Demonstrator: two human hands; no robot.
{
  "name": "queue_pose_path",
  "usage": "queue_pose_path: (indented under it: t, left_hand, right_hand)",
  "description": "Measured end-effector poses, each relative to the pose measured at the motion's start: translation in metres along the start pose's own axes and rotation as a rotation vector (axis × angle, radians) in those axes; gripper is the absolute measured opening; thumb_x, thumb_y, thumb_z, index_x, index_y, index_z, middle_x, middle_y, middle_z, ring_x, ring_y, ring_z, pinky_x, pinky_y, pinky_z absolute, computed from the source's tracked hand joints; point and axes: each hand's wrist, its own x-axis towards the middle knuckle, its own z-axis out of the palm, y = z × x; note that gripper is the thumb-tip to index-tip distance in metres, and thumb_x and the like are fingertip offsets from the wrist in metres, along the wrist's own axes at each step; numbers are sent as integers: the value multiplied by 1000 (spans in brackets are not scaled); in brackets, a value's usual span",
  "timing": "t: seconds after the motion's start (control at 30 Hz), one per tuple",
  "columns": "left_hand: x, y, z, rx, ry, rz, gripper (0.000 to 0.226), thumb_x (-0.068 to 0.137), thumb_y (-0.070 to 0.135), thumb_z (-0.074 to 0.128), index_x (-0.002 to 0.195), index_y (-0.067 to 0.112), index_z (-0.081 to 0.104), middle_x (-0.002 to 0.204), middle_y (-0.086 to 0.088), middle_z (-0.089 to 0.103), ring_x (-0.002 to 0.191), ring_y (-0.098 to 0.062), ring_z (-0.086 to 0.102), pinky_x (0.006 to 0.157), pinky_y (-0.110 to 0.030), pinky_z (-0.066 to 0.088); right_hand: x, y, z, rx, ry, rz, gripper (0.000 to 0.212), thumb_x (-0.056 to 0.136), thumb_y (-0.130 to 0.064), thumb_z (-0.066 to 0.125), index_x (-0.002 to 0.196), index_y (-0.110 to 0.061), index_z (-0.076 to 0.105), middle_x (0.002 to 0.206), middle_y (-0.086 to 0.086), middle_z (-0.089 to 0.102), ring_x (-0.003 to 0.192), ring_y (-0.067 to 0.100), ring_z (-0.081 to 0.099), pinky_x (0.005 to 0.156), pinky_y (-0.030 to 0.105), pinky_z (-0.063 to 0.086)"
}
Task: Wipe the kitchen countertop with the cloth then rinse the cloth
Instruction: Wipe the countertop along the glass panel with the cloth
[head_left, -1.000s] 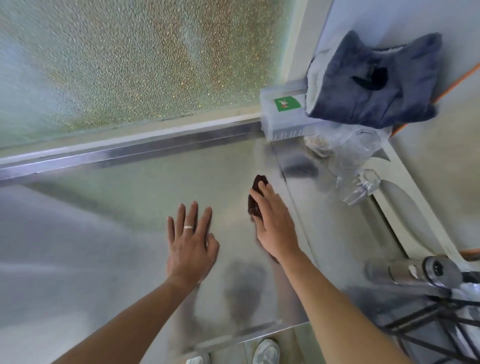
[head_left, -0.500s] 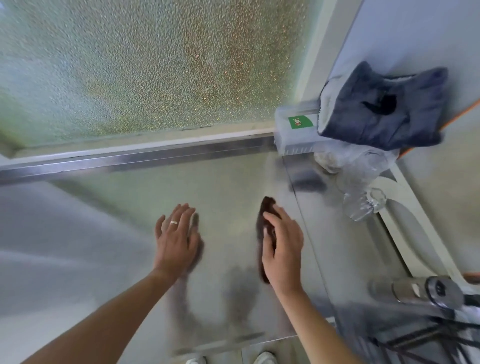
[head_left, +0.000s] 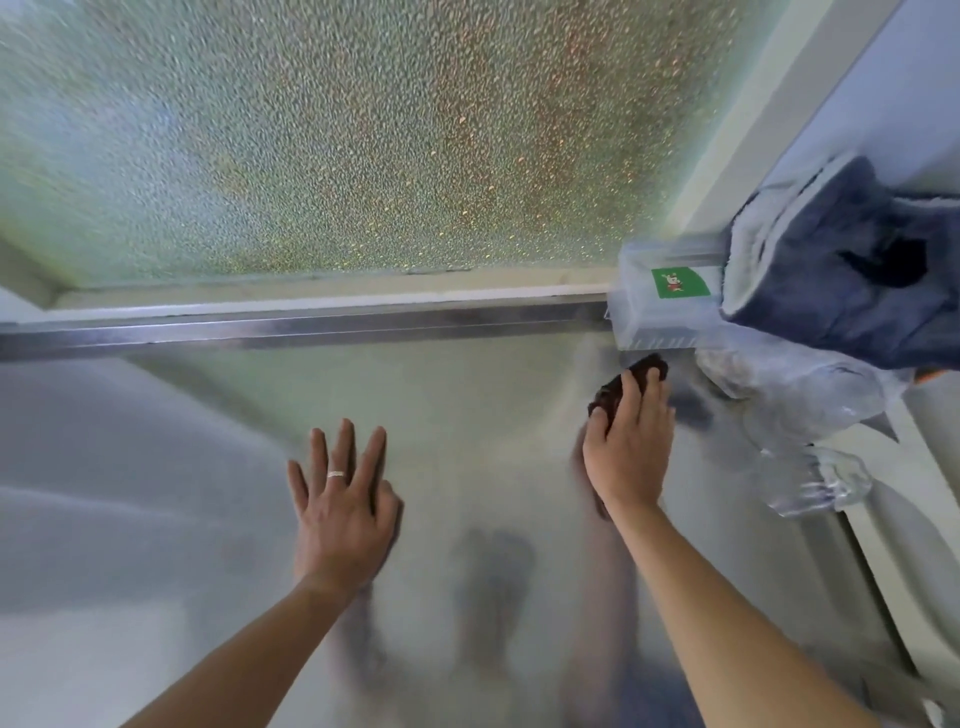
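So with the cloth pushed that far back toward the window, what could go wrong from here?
The right hand presses the dark cloth right up to the clear plastic box; another push may shove it. The crumpled plastic wrap beside it could snag or get dragged along. The left hand lies flat on the shiny countertop, which may be slippery.

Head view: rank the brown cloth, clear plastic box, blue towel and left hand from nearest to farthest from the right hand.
1. Brown cloth, under the right hand.
2. Clear plastic box, just beyond the fingertips.
3. Blue towel and left hand, on opposite sides: too close to call.
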Motion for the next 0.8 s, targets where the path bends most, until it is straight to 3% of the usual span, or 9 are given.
queue_pose_path:
  t: [0.47, 0.63, 0.8]
  left_hand:
    - [3, 3, -3, -17, -11, -6, 67, 94, 42, 35, 159, 38, 21, 171, 1, 9, 156, -26, -14, 125, -58, -3]
    - [3, 3, -5, -40, -11, 5, 65, 94, 43, 34, 158, 36, 24, 170, -1, 11, 157, -27, -12, 125, -57, -3]
    - [0, 0, -6, -91, 2, 30, 60, 94, 39, 34, 154, 33, 31, 169, -3, 17, 157, -27, -7, 125, -59, -1]
  right_hand:
    - [3, -90, 41, 181, -255, -548, 57, 97, -13, 44, 153, -22, 38, 169, 0, 23, 158, 18, 11, 129, 42, 11]
    - [-31, -98, 37, 237, -352, -608, 58, 93, -19, 32, 149, -28, 42, 167, -8, 27, 157, 10, 12, 129, 39, 12]
    - [-81, -100, 31, 263, -376, -629, 57, 91, -14, 39, 145, -31, 46, 165, -12, 31, 156, 5, 15, 129, 35, 13]
